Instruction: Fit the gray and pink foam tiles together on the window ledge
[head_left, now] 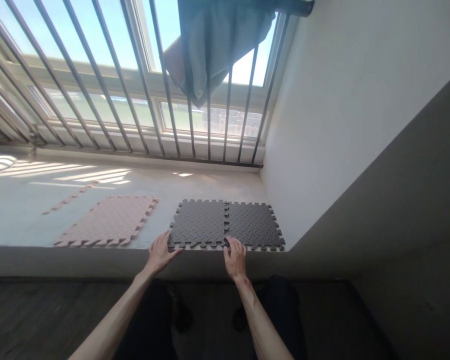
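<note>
Two dark grey foam puzzle mats lie joined side by side on the window ledge, the left mat point(198, 222) and the right mat point(253, 225) meeting at an interlocking seam. My left hand point(161, 252) rests on the near left corner of the left mat, fingers spread and flat. My right hand point(235, 257) presses its fingertips on the near end of the seam, fingers slightly curled. Neither hand holds anything.
A pink foam mat point(110, 220) lies to the left on the ledge point(18, 210), with a thin pink edge strip point(65, 200) beyond it. Metal window bars point(146, 100) and a hanging grey cloth point(213, 45) stand behind. A white wall point(341, 125) closes the right side.
</note>
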Demonstrator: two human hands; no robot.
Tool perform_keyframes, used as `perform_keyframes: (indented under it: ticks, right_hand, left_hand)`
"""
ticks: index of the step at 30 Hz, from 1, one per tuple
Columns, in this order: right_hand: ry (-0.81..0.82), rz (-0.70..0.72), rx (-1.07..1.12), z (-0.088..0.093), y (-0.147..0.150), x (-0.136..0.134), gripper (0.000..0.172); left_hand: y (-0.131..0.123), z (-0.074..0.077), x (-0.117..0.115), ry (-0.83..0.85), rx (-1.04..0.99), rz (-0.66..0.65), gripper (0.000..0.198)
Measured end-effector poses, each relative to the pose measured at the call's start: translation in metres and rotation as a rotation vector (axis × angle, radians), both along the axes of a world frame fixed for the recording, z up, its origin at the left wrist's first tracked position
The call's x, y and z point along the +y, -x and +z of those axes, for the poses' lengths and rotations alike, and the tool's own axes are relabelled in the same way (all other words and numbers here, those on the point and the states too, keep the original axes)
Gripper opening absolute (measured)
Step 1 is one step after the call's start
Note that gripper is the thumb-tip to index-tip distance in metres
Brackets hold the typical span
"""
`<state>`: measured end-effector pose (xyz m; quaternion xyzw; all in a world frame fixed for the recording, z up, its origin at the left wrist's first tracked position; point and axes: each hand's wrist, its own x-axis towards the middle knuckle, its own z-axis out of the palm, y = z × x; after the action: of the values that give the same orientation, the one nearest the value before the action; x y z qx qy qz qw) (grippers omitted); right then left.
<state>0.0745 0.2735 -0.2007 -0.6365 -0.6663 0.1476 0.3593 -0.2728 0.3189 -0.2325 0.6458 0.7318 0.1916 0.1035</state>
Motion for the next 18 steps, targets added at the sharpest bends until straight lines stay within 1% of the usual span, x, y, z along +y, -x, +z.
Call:
perform_keyframes:
  ticks: [2, 4, 8, 13, 16, 18]
  right_hand:
    - [0.005, 0.018, -0.032, -0.003, 0.004, -0.005, 0.047]
    - [0.016, 0.053, -0.053, -0.002, 0.003, -0.010, 0.048]
    - [0.051, 0.055, -0.057, 0.007, -0.003, -0.012, 0.049]
    - [0.055, 0.043, -0.055, 0.016, -0.008, -0.007, 0.047]
    - [0.066, 0.070, -0.123, 0.017, -0.008, -0.009, 0.051]
    - [0.072, 0.102, -0.191, 0.018, -0.007, -0.011, 0.053]
  left_hand:
    - [0.002, -0.002, -0.003, -0.020, 0.011, -0.003, 0.088]
    - [0.001, 0.002, -0.004, -0.012, 0.013, 0.001, 0.084]
    - [-0.006, 0.011, -0.005, 0.013, 0.008, 0.000, 0.078]
    - [-0.009, 0.015, -0.007, 0.016, 0.005, -0.001, 0.073]
    - [-0.016, 0.020, -0.010, -0.035, 0.036, 0.007, 0.071]
    - [-0.028, 0.026, -0.012, -0.098, 0.059, -0.053, 0.069]
